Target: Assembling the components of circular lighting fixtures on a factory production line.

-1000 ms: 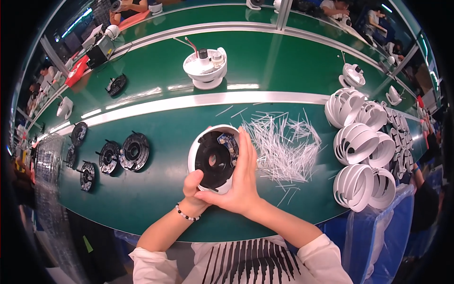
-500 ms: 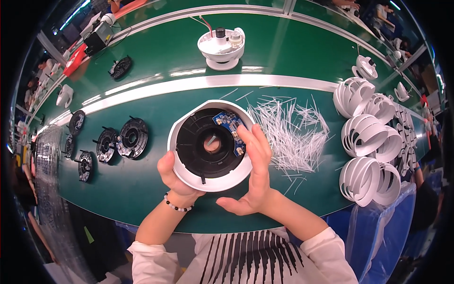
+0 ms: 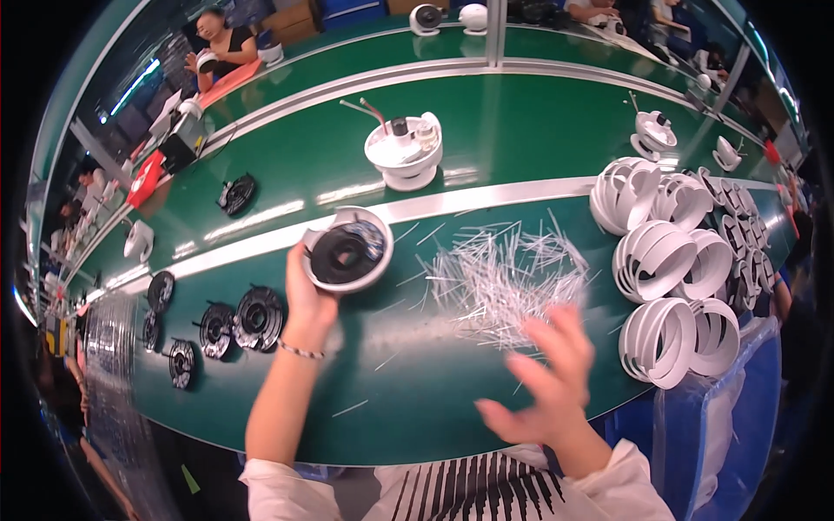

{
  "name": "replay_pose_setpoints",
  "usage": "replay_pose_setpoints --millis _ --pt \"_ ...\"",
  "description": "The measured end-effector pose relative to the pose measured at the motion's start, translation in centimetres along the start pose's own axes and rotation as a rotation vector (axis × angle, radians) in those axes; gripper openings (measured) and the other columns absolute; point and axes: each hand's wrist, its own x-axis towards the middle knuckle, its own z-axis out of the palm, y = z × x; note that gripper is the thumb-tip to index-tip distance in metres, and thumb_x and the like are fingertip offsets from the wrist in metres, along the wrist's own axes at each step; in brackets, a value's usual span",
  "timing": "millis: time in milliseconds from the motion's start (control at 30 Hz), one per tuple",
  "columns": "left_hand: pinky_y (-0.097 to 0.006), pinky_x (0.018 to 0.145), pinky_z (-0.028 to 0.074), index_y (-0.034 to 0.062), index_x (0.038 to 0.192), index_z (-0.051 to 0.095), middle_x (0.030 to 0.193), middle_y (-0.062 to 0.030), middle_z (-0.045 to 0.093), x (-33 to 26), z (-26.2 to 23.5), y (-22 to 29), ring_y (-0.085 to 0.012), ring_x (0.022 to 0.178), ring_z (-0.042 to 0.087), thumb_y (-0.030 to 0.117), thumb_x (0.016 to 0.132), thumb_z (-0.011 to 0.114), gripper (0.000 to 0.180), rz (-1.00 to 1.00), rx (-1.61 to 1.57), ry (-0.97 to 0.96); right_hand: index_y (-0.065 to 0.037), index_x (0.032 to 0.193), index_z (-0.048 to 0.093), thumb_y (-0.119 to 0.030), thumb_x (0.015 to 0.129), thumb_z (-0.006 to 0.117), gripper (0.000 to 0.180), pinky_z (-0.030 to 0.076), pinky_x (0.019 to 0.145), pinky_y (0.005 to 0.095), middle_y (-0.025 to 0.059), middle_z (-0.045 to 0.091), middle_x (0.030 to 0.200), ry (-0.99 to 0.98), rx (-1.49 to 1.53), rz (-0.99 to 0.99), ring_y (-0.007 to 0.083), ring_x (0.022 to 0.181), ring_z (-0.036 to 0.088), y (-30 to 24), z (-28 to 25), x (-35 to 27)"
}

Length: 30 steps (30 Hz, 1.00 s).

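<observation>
left hand (image 3: 306, 300) grips a round white housing (image 3: 347, 253) by its lower left rim, fingers curled round the edge, holding it tilted just above the green table (image 3: 408, 382); the housing's dark inner ring faces up and toward the camera. right hand (image 3: 546, 386) is released and empty, fingers spread and blurred, hovering over the table near the lower edge of a loose pile of thin white sticks (image 3: 504, 278) (whether it touches any of them cannot be told). a thin bracelet (image 3: 300, 350) sits on the left wrist.

right of the sticks, stacks of white rings (image 3: 669, 260) lie on their sides in rows toward the table's right end. left of the housing, several black round parts (image 3: 252, 317) rest flat on the table. beyond a pale strip, on the far green belt (image 3: 521, 122), stands another white housing with wires (image 3: 402, 152), and a lone black part (image 3: 236, 193) lies further left.
</observation>
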Motion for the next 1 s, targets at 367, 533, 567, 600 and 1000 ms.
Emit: replay_pose_setpoints --millis 367,533,567,600,1000 --pt "-0.043 0.066 0.049 0.0069 0.111 0.041 0.103 -0.0109 0.051 16.2 1.1 0.1 -0.0243 0.092 0.055 0.031 0.086 0.04 0.035 0.172 0.165 0.186 0.001 0.102 0.048 -0.007 0.064 0.062 0.042 0.019 0.099 0.0504 0.0186 0.048 0.11 -0.15 -0.682 0.593 0.0348 0.108 0.042 3.1 -12.3 -10.8" --pt "-0.037 0.073 0.047 0.0078 0.111 0.05 0.103 -0.0099 0.054 16.3 1.2 0.9 -0.0224 0.092 0.054 0.033 0.085 0.041 0.037 0.297 0.485 0.32 0.003 0.078 0.054 0.002 0.067 0.056 0.011 0.027 0.095 0.0498 0.0145 0.056 0.083 -0.065 -0.64 0.564 0.0309 0.088 0.054 4.8 -12.1 -11.4" --pt "-0.034 0.077 0.044 0.0059 0.109 0.052 0.103 -0.0113 0.055 16.3 0.8 1.2 -0.0228 0.094 0.053 0.033 0.085 0.042 0.037 0.413 0.635 0.342 0.003 0.075 0.054 0.002 0.067 0.056 0.008 0.027 0.095 0.0496 0.0136 0.056 0.082 -0.048 -0.626 0.561 0.0303 0.087 0.054 4.8 -12.3 -11.5" --pt "-0.032 0.081 0.041 0.0041 0.107 0.053 0.103 -0.0127 0.056 16.1 0.8 1.3 -0.0232 0.095 0.053 0.034 0.085 0.042 0.039 0.526 0.784 0.358 0.004 0.075 0.053 0.002 0.069 0.054 0.006 0.028 0.094 0.0492 0.0134 0.056 0.079 -0.051 -0.633 0.568 0.0299 0.085 0.054 4.9 -12.5 -11.7" --pt "-0.033 0.088 0.038 0.0023 0.112 0.047 0.114 -0.0131 0.047 -0.4 2.4 3.5 -0.0252 0.103 0.048 0.016 0.073 0.061 0.044 1.028 1.126 -0.329 0.001 0.077 0.049 -0.02 0.085 0.047 0.023 0.036 0.058 0.0254 0.0091 0.049 0.073 0.504 0.134 0.402 0.017 0.067 0.044 0.6 -9.1 -7.7"
